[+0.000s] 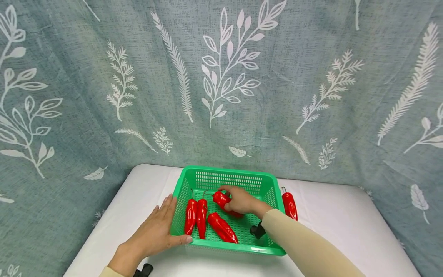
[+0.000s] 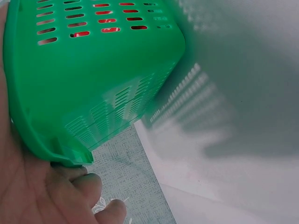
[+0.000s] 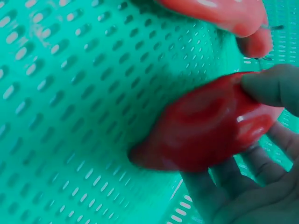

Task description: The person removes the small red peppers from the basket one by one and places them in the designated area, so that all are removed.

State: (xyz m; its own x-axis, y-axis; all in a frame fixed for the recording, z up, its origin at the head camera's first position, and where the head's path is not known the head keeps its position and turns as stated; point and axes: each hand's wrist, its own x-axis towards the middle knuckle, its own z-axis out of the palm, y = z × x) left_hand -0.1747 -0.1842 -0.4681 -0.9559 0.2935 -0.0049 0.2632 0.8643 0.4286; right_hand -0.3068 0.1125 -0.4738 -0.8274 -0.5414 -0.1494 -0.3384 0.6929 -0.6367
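Observation:
A green plastic basket (image 1: pixel 228 246) with slotted walls stands on the white table. Inside it, my right hand (image 1: pixel 240 199) grips a red pepper (image 3: pixel 201 126), thumb on one side and fingers on the other. Two upright-lying red peppers (image 1: pixel 202 217) rest side by side at the basket's left, and another red pepper (image 1: pixel 222 227) lies slanted near the front wall. My left hand (image 1: pixel 157 227) rests along the basket's left rim with straight fingers, the thumb over the front corner. In the left wrist view, the palm touches the rim (image 2: pixel 28 126) from outside.
One more red pepper (image 1: pixel 290 206) lies on the table just outside the basket's right wall. The white tabletop (image 1: pixel 332 215) stretches out on both sides. A grey-green curtain with white leaf prints (image 1: pixel 277 96) hangs behind and around the table.

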